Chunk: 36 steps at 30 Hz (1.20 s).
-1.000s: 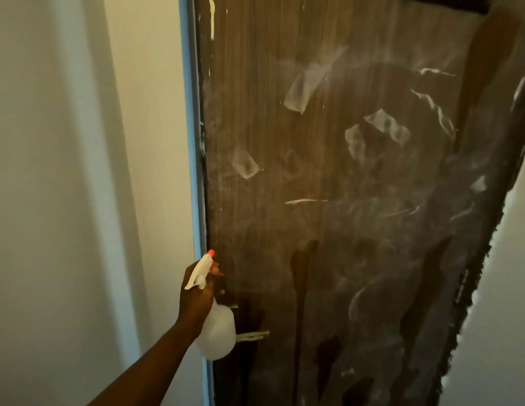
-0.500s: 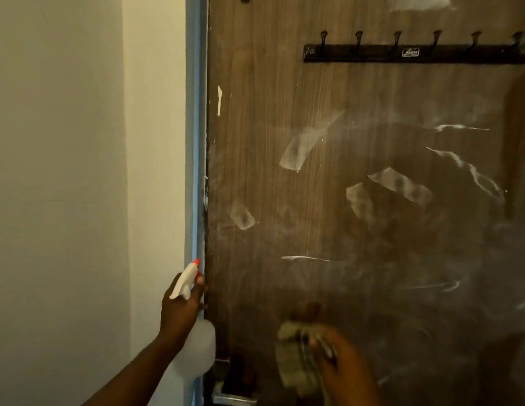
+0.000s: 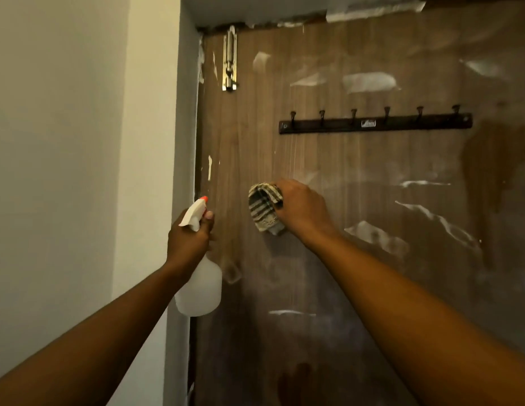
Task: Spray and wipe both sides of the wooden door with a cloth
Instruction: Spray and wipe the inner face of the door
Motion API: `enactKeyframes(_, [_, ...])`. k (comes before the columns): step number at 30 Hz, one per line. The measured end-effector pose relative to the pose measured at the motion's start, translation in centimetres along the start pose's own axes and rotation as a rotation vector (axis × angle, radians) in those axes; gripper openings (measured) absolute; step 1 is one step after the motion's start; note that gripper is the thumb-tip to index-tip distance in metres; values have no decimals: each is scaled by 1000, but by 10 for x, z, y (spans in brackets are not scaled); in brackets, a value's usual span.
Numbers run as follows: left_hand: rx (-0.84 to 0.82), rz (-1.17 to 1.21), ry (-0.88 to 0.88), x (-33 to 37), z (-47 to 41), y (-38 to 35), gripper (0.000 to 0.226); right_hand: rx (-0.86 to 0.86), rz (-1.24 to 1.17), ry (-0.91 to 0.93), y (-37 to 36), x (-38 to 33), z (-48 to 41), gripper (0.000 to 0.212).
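Note:
The brown wooden door fills the right of the view, streaked with white smears and darker wet patches. My left hand grips a white spray bottle with an orange nozzle tip, held upright at the door's left edge. My right hand presses a folded striped cloth against the door, a little right of the bottle and below the hook rack.
A dark rack of several coat hooks is fixed across the door above my right hand. A metal slide bolt sits near the door's top left corner. A grey door frame and a pale wall stand to the left.
The view has tilted up to the door's top. My right hand has risen with the cloth to mid-door. My left hand and the bottle have also moved up.

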<state>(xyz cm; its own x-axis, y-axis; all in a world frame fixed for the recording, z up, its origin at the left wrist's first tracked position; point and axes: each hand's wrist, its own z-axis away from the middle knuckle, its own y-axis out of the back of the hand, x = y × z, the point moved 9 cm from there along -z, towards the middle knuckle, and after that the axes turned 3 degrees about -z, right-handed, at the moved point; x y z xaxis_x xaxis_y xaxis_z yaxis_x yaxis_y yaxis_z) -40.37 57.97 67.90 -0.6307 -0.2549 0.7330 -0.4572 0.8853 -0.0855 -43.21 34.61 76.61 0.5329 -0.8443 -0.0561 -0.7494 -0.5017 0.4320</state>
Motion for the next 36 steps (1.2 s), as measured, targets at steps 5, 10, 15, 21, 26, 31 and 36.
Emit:
enactKeyframes(5, [12,-27,-99,54,-35,-6,47,17,215,107,27,-14,-43,23])
enactKeyframes(10, [45,-15,-172,104,-74,6,43,70,96,92,63,-37,-100,16])
enactKeyframes(15, [57,3,-241,147,-113,17,48,133,-73,-88,106,-45,-160,16])
enactKeyframes(21, [75,29,-309,185,-143,25,45,549,145,-76,170,-68,-189,26])
enactKeyframes(26, [71,50,-339,196,-153,30,45,360,402,338,96,-107,-191,30])
enactKeyframes(31, [54,-2,-321,188,-162,34,54,-26,426,175,7,-97,-192,28])
enactKeyframes(36, [64,-39,-322,188,-164,43,60,-109,366,74,9,-90,-209,28])
